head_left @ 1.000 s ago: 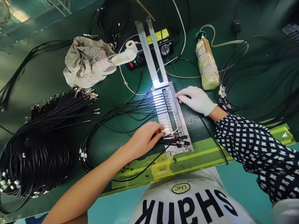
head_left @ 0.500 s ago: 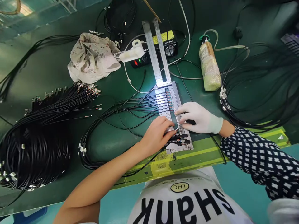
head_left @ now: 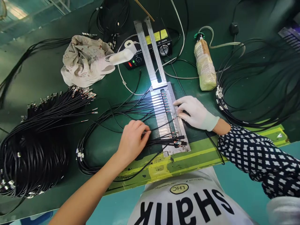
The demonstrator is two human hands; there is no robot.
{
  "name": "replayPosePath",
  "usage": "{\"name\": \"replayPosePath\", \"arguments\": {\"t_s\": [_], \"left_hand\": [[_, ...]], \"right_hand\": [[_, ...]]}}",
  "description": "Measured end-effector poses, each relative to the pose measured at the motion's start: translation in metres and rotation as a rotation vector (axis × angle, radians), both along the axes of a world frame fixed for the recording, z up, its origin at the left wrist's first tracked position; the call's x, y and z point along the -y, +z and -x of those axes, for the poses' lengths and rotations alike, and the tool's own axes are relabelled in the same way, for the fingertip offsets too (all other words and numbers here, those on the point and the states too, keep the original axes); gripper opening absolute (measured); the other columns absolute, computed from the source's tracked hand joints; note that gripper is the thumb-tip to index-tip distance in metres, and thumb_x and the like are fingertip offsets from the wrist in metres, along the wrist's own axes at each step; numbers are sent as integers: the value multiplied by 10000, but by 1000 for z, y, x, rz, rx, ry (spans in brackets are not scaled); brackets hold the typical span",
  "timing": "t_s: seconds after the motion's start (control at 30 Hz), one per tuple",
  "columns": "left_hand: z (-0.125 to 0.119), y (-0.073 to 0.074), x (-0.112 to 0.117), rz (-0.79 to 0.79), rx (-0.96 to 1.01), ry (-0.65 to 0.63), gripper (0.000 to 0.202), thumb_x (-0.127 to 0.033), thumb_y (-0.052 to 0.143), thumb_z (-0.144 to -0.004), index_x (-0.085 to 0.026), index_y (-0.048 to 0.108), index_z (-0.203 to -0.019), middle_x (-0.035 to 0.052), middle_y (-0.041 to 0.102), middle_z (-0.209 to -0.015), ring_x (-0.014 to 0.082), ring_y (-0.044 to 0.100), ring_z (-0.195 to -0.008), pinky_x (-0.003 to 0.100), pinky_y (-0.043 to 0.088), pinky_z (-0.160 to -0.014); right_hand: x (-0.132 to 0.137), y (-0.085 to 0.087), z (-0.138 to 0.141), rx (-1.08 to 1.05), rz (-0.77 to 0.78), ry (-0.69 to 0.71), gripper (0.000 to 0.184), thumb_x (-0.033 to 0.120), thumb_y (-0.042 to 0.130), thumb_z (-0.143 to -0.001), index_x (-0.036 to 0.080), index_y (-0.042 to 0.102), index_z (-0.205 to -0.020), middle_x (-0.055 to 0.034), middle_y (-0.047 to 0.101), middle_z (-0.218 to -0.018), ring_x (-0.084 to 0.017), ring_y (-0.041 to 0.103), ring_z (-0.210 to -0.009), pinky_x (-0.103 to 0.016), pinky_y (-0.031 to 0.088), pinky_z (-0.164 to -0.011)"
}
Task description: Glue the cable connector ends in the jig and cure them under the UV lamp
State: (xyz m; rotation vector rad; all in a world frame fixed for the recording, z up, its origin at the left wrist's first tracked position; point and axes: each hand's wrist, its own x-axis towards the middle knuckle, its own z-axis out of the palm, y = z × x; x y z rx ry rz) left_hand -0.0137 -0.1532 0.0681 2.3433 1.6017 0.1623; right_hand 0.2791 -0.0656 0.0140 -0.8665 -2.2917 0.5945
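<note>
My bare left hand is closed, thumb against fingers, on a thin black cable that runs right across the metal fixture. The cable's stripped end lies near my right fingertips. My right hand, in a white glove, rests at the fixture's right edge, its fingers apart and curved with nothing visible between them. In the fixture's upper slots, several black cables lie side by side, their coloured wire ends over the opening. Below them, loose cable ends with black connectors lie across its lower part.
A large cable bundle lies at the left and a coil of cables at the right. Behind the fixture sit a black control box, a crumpled cloth and a wrapped bottle. Yellow-green tape edges the bench.
My left hand has moved left, away from the fixture, with the cable in its fingers. My right hand has shifted slightly up the fixture's edge. The view has shifted a little.
</note>
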Motion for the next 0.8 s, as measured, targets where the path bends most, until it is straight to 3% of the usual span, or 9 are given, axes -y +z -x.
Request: {"name": "replayPosePath", "arguments": {"t_s": [0.1, 0.2, 0.33, 0.47, 0.63, 0.8], "left_hand": [[-3, -7, 6, -73, -5, -8, 132, -202, 544, -986, -179, 587, -1108, 90, 629, -1124, 277, 529, -1082, 426, 426, -888], [-29, -21, 2, -77, 179, -81, 254, -191, 530, -999, -164, 505, -1250, 110, 614, -1197, 260, 532, -1121, 413, 453, -944], [-45, -35, -14, -87, 391, -65, 76, -184, 508, -1022, -194, 561, -1076, 46, 630, -996, 182, 583, -948, 302, 498, -849], [-24, -37, -33, -100, 446, -62, 113, -174, 518, -1025, -211, 616, -1068, 20, 650, -976, 143, 618, -930, 260, 504, -857], [0, -38, -52, -93, 424, -196, 210, -194, 492, -1038, -215, 642, -1183, 42, 658, -1023, 139, 632, -945, 254, 516, -856], [8, -43, -59, -40, 345, -272, 279, -216, 419, -1057, -217, 620, -1250, 72, 657, -1103, 155, 632, -1006, 276, 525, -890]], "right_hand": [[1, 0, 4, -8, 11, -34, 84, 179, 631, -927, 224, 583, -873, -83, 669, -1266, -284, 588, -1209, -497, 467, -1011], [3, 1, 7, -31, 19, -62, 82, 171, 619, -930, 228, 581, -885, -81, 664, -1274, -280, 586, -1215, -495, 461, -1022], [3, 3, 5, -51, 34, -94, 58, 191, 622, -936, 236, 591, -920, -73, 668, -1279, -278, 592, -1211, -496, 456, -1035], [-3, 5, 3, -101, 87, -151, 87, 201, 638, -925, 241, 618, -1000, -78, 681, -1244, -277, 616, -1179, -489, 472, -1037], [-9, 4, 4, -125, 131, -175, 113, 193, 595, -947, 248, 641, -1035, -62, 703, -1175, -264, 640, -1127, -476, 490, -1023], [-11, 3, 5, -131, 153, -152, 121, 215, 592, -955, 259, 657, -1047, -59, 709, -1159, -274, 645, -1124, -493, 495, -1023]]}}
